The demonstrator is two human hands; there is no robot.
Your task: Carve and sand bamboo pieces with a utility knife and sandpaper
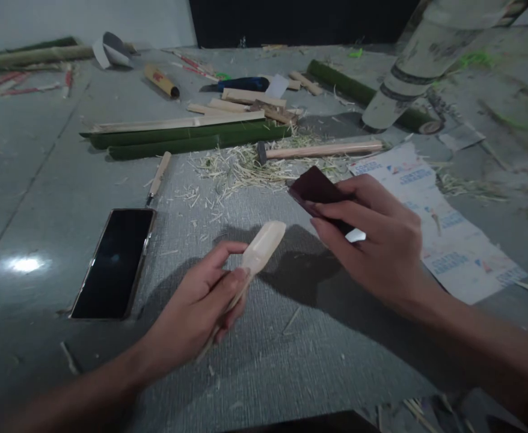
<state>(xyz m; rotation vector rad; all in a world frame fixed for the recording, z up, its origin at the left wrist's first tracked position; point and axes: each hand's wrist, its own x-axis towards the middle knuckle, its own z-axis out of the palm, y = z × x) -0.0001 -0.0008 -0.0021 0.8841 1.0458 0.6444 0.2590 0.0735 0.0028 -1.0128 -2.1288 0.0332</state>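
Observation:
My left hand (201,304) is closed around the handle of a pale carved wooden spoon (261,248), whose bowl points up and to the right. My right hand (376,240) is closed on a folded dark maroon sheet, likely sandpaper (313,187), held just right of the spoon's bowl without touching it. Both hands hover over a grey textured mat (264,361).
A black phone (115,261) lies flat to the left. A small knife (158,177), a hammer (322,150), green bamboo strips (183,139), wood offcuts (246,102) and shavings (246,168) lie beyond. A printed paper (444,234) sits right; a thick bamboo pole (421,57) stands far right.

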